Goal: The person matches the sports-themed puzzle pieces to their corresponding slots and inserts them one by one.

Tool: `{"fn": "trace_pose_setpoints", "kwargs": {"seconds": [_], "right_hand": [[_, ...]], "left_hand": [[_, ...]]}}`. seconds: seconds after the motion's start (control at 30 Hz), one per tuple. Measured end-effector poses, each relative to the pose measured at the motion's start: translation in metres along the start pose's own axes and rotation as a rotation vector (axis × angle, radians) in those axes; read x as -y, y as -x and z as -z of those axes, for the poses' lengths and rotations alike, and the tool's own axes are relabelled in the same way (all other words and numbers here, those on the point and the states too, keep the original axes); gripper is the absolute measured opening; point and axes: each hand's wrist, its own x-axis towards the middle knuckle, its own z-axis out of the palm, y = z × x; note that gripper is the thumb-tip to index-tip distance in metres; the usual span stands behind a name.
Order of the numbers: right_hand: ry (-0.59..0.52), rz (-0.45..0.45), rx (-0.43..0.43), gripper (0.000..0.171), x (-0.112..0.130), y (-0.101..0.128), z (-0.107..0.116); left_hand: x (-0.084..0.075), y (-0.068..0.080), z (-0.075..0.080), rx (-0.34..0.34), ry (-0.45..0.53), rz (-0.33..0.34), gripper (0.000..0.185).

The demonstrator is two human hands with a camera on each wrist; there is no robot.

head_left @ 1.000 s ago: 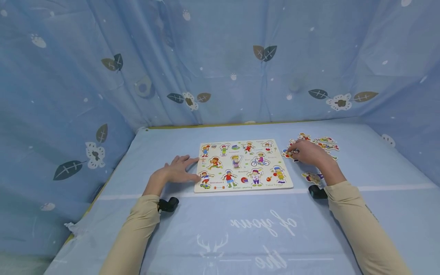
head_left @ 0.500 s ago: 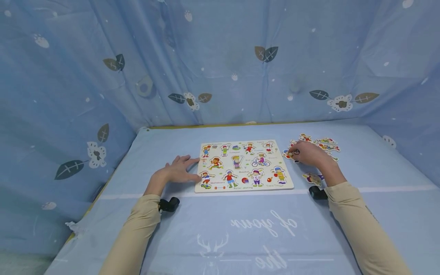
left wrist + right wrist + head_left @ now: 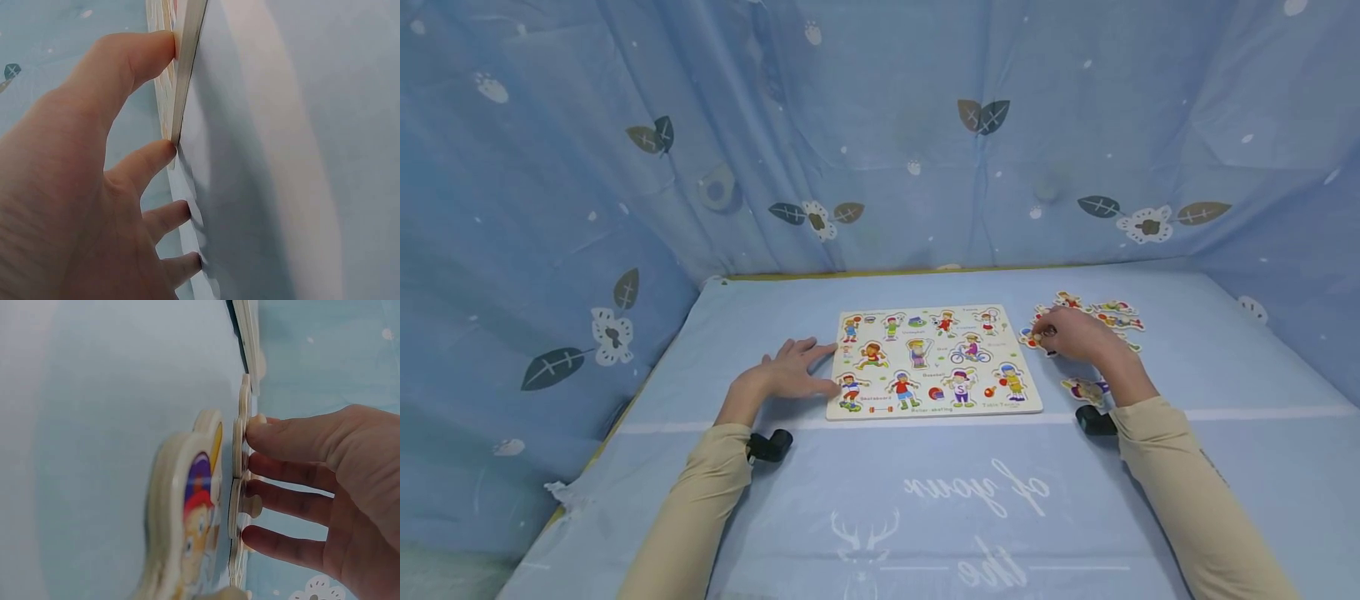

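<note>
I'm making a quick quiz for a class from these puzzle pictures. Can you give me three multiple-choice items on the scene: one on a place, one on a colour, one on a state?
1. Where do the loose puzzle pieces lie?
A. right of the puzzle board
B. left of it
C. on the person's lap

2. What colour are the sleeves?
A. red
B. beige
C. black

3. How is the left hand?
A. a fist in the air
B. holding a cup
C. flat, with fingers against the board's edge

Answers:
1 A: the pieces lie beyond the right edge of the puzzle board, under the right hand.
2 B: both arms show beige cloth.
3 C: the left wrist view shows straight fingertips against the board's edge.
</note>
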Motion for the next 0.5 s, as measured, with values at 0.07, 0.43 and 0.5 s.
{"fn": "trace_pose_setpoints", "kwargs": {"seconds": [0.07,0.43,0.5], "right_hand": [[-0.010,-0.008,-0.001,0.026,-0.0006,-0.0003,-0.0001],[-0.010,-0.003,0.009,0.025,-0.0029,-0.0004,0.0017],[-0.005,-0.005,0.008,0.025,-0.0032,-0.0006,0.0012]], "left_hand": [[-0.0004,0.0007,0.0006,-0.001,0.001,-0.002,0.088],[-0.0022,0.0018,0.0012,-0.002,0.001,0.000,0.088],[-0.0023,0.0020,0.0013,-0.003,0.000,-0.001,0.088]]}}
